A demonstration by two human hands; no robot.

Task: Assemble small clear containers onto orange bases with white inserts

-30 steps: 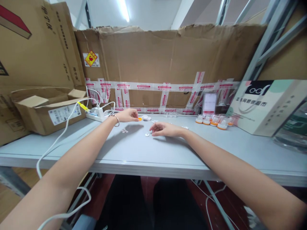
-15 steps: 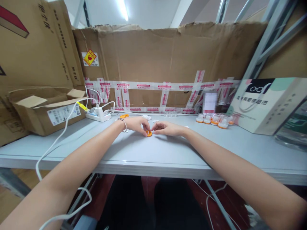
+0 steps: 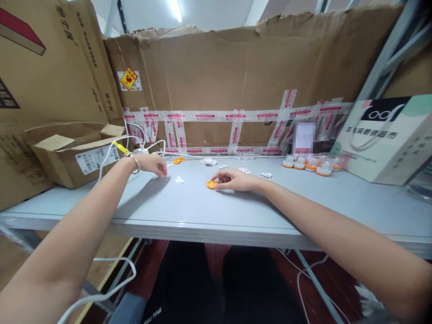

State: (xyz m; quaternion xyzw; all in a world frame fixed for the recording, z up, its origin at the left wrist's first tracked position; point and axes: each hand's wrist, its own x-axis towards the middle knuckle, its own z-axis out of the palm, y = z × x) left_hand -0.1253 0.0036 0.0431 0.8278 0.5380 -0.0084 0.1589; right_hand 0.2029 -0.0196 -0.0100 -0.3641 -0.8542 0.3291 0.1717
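Observation:
A small round orange disc (image 3: 209, 185) with a white bit at its centre lies on the table. The fingertips of my right hand (image 3: 238, 180) pinch it at its right edge. My left hand (image 3: 153, 164) hovers farther left with its fingers curled together; whether anything is inside them is hidden. Small white pieces (image 3: 180, 180) lie between my hands. Beyond my left hand are more orange rings (image 3: 178, 160). Behind my right hand lie clusters of small white parts (image 3: 244, 171) and stacked white discs (image 3: 208, 162).
Several clear caps with orange bases (image 3: 323, 169) stand at the right, before a white paper bag (image 3: 378, 139). An open carton (image 3: 64, 164) and a white power strip (image 3: 141, 150) with cables are at the left. A big cardboard sheet (image 3: 209, 76) closes off the back.
My left hand has let go of the orange disc and moved left, away from it. My right hand has come to touch the disc. The view has shifted slightly.

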